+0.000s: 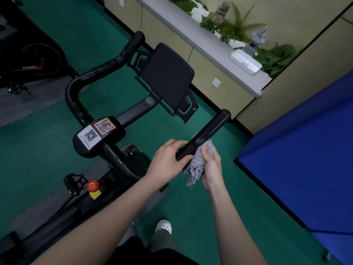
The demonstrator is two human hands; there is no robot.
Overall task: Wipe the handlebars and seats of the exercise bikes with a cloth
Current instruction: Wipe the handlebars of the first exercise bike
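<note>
Head view, looking down on a black exercise bike (107, 150) on green floor. The handlebar (205, 135) has two bars; the right bar runs diagonally through the centre-right of the frame, its free end pointing to the upper right. Left hand (168, 162) is closed around the near end of this bar, thumb on top, fingers curled over the far side. Right hand (211, 167) sits just beside it, to the lower right, fingers closed on a grey cloth (199, 161). The cloth is bunched against the underside of the bar, touching it, with a loose tail hanging below the hand. Centre of frame: black tablet holder (168, 77). Two QR stickers (97, 131) on the stem at centre-left. Red knob (93, 185) at lower left. Blue mat (305, 159) along the right edge. A second bike (28, 62) at upper left.
</note>
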